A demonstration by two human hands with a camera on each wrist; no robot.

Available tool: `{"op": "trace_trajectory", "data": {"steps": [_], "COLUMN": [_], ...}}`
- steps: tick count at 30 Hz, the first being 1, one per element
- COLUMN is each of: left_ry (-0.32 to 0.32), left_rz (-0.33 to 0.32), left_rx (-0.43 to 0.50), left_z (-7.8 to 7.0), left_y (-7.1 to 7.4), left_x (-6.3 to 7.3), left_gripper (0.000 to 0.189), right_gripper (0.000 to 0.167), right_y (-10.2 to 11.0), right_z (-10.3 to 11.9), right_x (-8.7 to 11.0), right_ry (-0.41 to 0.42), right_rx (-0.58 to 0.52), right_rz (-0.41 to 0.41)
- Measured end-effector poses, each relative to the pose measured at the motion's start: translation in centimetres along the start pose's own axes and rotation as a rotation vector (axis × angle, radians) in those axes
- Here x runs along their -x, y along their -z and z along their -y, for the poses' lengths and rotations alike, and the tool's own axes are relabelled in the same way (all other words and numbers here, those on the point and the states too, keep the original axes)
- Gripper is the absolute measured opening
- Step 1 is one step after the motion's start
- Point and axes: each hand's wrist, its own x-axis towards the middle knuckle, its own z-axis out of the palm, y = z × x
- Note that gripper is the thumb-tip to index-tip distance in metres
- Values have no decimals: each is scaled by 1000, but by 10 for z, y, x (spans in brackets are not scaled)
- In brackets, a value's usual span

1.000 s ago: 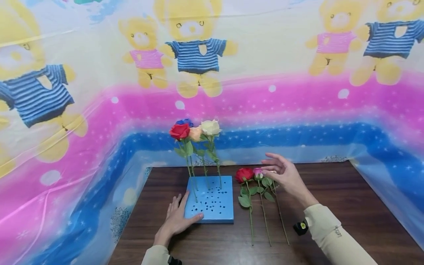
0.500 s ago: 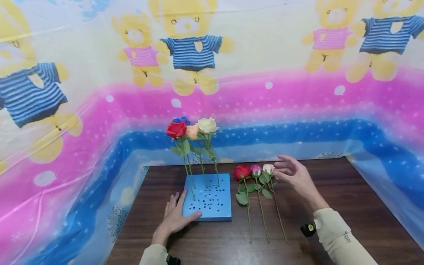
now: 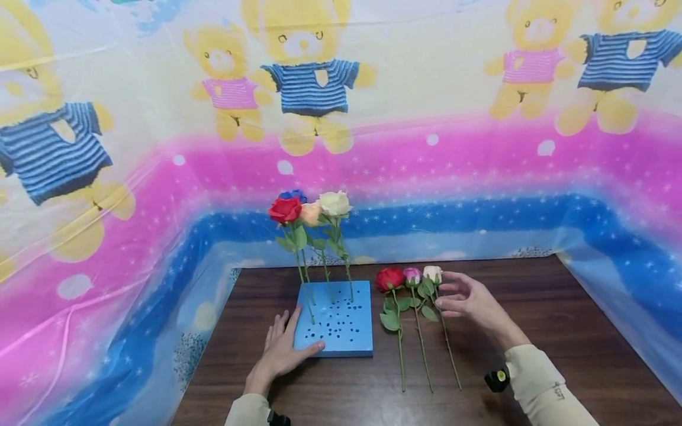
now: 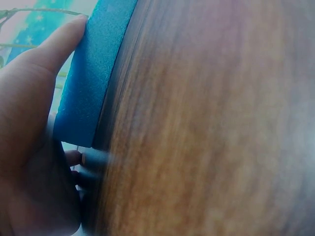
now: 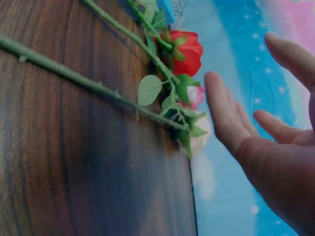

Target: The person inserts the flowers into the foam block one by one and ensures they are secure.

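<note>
My left hand (image 3: 283,354) rests at the near left corner of a blue foam block (image 3: 341,350) dotted with holes. Its thumb lies on the block's top edge in the left wrist view, the other fingers spread along the side. My right hand (image 3: 476,305) holds nothing, its fingers parted beside the head of a cream-white rose (image 3: 432,273). That rose lies rightmost on the table, next to a pink rose (image 3: 412,276) and a red rose (image 3: 390,278). In the right wrist view its thorny stem (image 5: 101,89) crosses in front.
Upright in the block stand a red rose (image 3: 285,210), a blue rose (image 3: 294,194), a peach rose (image 3: 311,214) and a white rose (image 3: 334,203). Beyond the brown wooden table (image 3: 565,331) hangs a bear-patterned cloth (image 3: 405,154).
My right hand has moved from over the cream-white rose's head to its right, then lowered toward the upper stem. The left hand stays on the block.
</note>
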Motion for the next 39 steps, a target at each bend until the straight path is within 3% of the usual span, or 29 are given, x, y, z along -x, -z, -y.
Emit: {"op": "trace_trajectory", "data": {"steps": [6,12,28,39], "left_ry": [-1,2,2,6], "left_rz": [0,3,3,9], "left_rx": [-4,-10,-21,-14], "left_z": [1,2,0,-2], "left_y": [0,-2,0,1], "left_x": [-1,-1,-2,-2], "left_gripper": [117,118,117,117], "right_gripper": [107,105,87,84], "right_y": [5,9,4,-5], "right_z": [-11,-28,-56,-55], "right_x": [1,3,1,-2], "right_ry": [-97,-118,-193,-223], "right_rx": [-5,2,102,213], "right_rz": [56,70,15,-34]}}
